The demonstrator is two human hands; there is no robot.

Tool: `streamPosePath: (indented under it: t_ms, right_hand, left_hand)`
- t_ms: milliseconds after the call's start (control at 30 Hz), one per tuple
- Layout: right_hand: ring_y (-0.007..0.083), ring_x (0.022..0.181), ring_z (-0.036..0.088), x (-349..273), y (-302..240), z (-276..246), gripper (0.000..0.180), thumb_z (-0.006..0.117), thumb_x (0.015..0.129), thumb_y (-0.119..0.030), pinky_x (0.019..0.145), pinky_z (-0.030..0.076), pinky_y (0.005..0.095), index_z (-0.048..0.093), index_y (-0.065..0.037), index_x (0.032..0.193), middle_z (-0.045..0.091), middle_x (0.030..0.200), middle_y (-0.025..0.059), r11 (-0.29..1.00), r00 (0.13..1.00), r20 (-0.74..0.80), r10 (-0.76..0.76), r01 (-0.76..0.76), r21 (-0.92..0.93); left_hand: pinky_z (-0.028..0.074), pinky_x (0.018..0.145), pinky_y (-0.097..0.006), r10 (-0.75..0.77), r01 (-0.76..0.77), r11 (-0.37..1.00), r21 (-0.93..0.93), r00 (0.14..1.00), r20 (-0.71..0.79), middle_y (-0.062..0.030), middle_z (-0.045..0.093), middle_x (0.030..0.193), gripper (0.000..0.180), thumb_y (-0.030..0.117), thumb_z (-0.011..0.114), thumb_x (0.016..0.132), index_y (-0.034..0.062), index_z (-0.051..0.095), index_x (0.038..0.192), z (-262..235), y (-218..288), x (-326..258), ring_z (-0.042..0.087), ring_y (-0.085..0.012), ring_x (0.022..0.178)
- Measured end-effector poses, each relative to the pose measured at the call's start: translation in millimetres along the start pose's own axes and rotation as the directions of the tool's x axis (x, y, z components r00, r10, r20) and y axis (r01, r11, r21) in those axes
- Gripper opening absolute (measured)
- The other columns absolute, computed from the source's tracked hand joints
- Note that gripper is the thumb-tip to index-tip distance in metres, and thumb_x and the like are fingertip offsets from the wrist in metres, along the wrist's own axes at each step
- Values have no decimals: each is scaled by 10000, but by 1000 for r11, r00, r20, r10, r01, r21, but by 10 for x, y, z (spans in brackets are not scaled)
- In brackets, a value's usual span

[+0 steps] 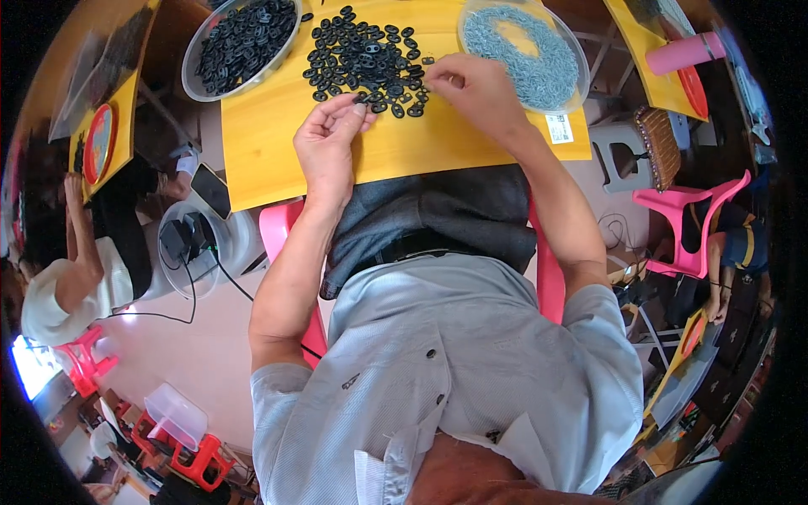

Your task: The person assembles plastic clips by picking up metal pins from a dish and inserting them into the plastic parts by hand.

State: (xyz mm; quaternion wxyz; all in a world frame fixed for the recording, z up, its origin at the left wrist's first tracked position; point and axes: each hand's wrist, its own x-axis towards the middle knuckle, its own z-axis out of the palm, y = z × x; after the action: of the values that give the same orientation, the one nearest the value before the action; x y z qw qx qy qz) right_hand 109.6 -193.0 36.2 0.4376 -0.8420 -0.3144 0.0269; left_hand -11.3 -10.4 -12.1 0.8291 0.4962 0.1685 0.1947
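On top of one yellow surface (pixel 278 160) sit two clear bowls (pixel 199 59), one heap of black parts (pixel 366 59) between them. Left hand (pixel 328 139) pinches one black piece (pixel 360 98); right hand (pixel 471 88) has its fingertips closed on something by the heap, can't tell what.
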Motion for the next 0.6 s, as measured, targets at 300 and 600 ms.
streamPosePath:
  t_ms: [300,600]
  right_hand:
    - [254,729,645,-129,108,211,151,706,782,-122,648,504,365,675,-73,922,653,815,72,955,963,196,-186,224,-195]
    - [269,744,645,-138,111,200,143,695,779,-147,649,505,379,658,-88,905,641,801,66,901,944,191,-271,318,-295]
  left_hand:
    - [522,731,-246,-1,-2,998,61,999,41,-97,691,873,159,-35,651,888,-32,654,1046,14,12,-4,664,-141,781]
    - [507,715,-230,5,-16,988,151,997,71,-78,690,870,165,-21,671,878,-21,663,1043,21,11,-22,653,-119,763]
